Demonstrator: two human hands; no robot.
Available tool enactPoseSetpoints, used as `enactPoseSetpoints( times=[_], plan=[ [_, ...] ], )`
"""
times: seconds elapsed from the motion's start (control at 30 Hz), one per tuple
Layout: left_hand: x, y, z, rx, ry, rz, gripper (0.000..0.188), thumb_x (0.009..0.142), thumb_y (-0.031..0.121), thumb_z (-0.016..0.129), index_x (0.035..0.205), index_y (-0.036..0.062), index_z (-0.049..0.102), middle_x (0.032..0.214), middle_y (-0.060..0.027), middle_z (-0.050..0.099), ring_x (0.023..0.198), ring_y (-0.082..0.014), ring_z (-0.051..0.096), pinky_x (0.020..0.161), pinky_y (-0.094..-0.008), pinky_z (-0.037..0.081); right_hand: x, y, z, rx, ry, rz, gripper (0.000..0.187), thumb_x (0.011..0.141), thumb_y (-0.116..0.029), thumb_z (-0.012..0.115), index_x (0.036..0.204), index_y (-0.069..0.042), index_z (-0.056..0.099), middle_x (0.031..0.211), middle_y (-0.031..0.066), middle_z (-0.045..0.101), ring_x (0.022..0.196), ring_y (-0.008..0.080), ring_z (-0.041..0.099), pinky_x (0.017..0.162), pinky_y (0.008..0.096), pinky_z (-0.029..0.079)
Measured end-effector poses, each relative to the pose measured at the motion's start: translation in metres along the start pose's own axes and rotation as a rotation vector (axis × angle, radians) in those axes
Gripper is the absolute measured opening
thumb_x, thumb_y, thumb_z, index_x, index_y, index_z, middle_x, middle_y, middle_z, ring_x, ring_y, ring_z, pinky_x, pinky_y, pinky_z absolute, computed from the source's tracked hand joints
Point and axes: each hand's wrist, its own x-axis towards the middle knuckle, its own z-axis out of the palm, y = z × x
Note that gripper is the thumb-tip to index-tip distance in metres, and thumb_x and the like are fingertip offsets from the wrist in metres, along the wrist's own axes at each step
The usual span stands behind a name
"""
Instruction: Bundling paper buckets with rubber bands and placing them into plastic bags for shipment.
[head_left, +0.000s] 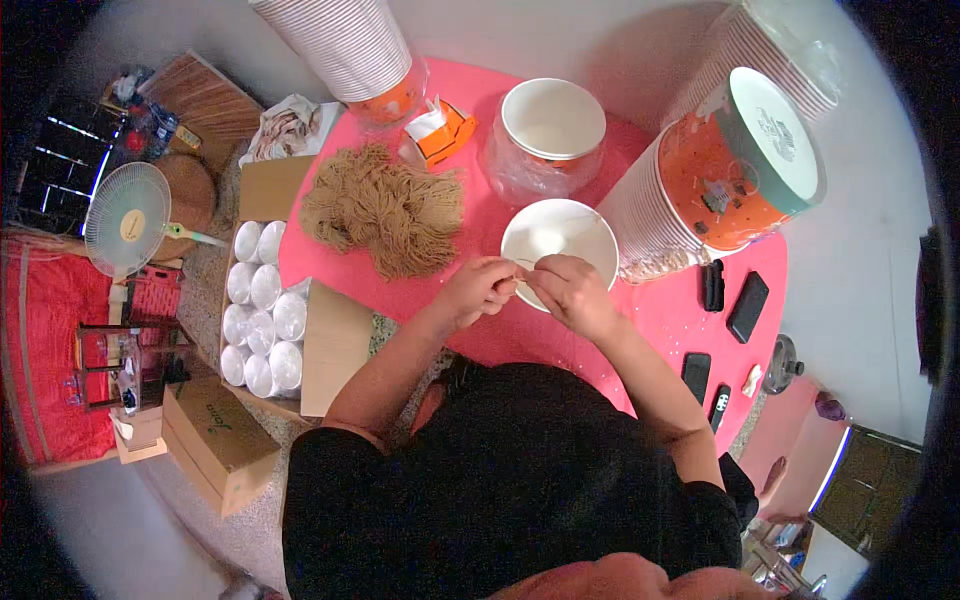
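My left hand (483, 290) and my right hand (572, 290) meet over the near left rim of a white paper bowl (592, 235). The fingers of both are closed in a pinch. Between the fingertips shows a thin pale strand (522, 263), too fine to make out clearly. A small white patch lies at the bottom of the bowl. Left of it, a loose heap of brown string (385, 210) spreads over the pink tabletop (530, 345). Behind the bowl stand nested white tubs (553, 118) in clear plastic.
Tall stacks of paper tubs stand at the back left (345, 50) and right (690, 190). An orange tissue pack (447, 135) lies behind the string. Dark phones (748, 306) rest at right. An open carton (340, 345) of wrapped white tubs and a fan (128, 220) are at left.
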Motion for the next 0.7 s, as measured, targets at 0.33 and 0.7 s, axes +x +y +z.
enactPoseSetpoints(
  times=[0.33, 0.7],
  plan=[
    [-0.007, -0.006, -0.022, 0.795, 0.034, 0.475, 0.016, 0.083, 0.013, 0.061, 0.093, 0.0013, 0.06, 0.078, -0.0024, 0.062, 0.072, -0.009, 0.058, 0.065, -0.0228, 0.046, 0.005, -0.003, -0.05, -0.127, -0.079, 0.022, 0.008, 0.074, -0.011, 0.06, 0.079, -0.004, 0.058, 0.076, 0.0078, 0.055, 0.074, 0.0253, 0.058, 0.064, 0.0369, 0.047],
    [-0.007, -0.012, 0.011, 0.26, 0.04, 0.2, 0.017, 0.087, 0.018, 0.057, 0.097, 0.0039, 0.059, 0.068, 0.0047, 0.05, 0.055, -0.002, 0.041, 0.047, -0.0166, 0.031, 0.026, 0.006, -0.032, 0.04, -0.24, 0.029, 0.008, 0.078, -0.011, 0.06, 0.079, -0.005, 0.063, 0.08, 0.0081, 0.061, 0.077, 0.0273, 0.059, 0.068, 0.0371, 0.045]
  ],
)
